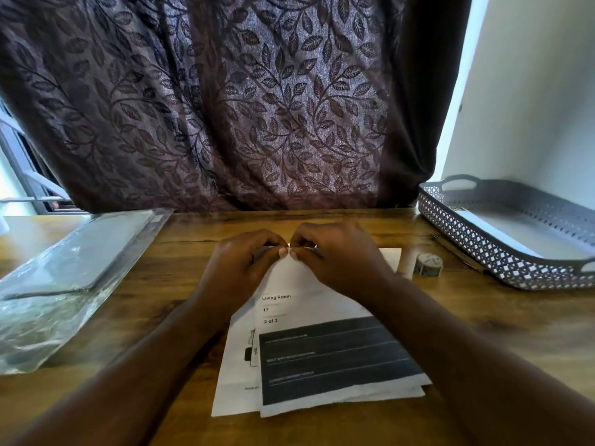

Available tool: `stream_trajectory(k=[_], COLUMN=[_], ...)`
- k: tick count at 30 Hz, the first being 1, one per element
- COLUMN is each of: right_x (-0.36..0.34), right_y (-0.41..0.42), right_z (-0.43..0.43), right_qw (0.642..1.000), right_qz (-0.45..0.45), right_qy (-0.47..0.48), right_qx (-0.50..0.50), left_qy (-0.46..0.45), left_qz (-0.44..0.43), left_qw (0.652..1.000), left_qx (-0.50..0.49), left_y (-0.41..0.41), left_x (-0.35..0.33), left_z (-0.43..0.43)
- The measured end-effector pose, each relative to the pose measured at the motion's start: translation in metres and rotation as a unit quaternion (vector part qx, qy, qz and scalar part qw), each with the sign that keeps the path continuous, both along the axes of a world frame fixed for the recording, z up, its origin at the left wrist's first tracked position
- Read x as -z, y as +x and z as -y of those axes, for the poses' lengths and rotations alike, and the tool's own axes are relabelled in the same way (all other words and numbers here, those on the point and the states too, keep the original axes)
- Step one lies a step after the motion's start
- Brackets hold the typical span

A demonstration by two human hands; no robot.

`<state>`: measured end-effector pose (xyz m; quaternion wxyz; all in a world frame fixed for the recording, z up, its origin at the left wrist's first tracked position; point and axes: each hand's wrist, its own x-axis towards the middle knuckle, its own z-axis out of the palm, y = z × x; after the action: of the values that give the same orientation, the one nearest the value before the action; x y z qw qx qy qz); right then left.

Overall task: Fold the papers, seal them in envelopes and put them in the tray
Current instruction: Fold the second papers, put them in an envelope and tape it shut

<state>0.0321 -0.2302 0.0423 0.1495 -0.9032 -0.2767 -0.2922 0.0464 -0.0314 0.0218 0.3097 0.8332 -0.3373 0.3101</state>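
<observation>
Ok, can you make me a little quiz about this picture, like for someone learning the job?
1. True or false: the left hand and right hand both pinch the far edge of the paper.
2. Where is the tray? A) left of the paper B) right of the paper C) under the paper
3. Fill in: the tape roll lies between the paper and the ____.
Key: 1 true; 2 B; 3 tray.
</observation>
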Motion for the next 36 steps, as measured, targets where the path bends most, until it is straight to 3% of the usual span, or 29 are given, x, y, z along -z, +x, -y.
stream_trajectory(k=[9, 24, 30, 33, 36], right_x=[0.004, 0.015, 0.008, 0.006, 0.007], right_y=[0.013, 0.017, 0.012, 0.001, -0.009], right_z=[0.043, 0.093, 0.063, 0.036, 0.013], right_qw=[0.988, 0.942, 0.943, 0.971, 0.978], right_qz=[-0.112, -0.224, -0.175, -0.1, -0.107], right_qy=[0.085, 0.241, 0.279, 0.217, 0.174], right_qx=[0.064, 0.059, 0.044, 0.006, -0.044], left_qy=[-0.08, -0.068, 0.01, 0.045, 0.086], left_qz=[-0.094, -0.164, -0.123, -0.056, -0.009], left_qw=[0.992, 0.982, 0.987, 0.993, 0.993], left_qx=[-0.023, -0.069, -0.102, -0.098, -0.086], left_y=[0.007, 0.023, 0.019, 0.011, 0.002], left_x=[0.007, 0.014, 0.01, 0.003, -0.003], left_z=[-0.012, -0.023, -0.019, -0.009, 0.002])
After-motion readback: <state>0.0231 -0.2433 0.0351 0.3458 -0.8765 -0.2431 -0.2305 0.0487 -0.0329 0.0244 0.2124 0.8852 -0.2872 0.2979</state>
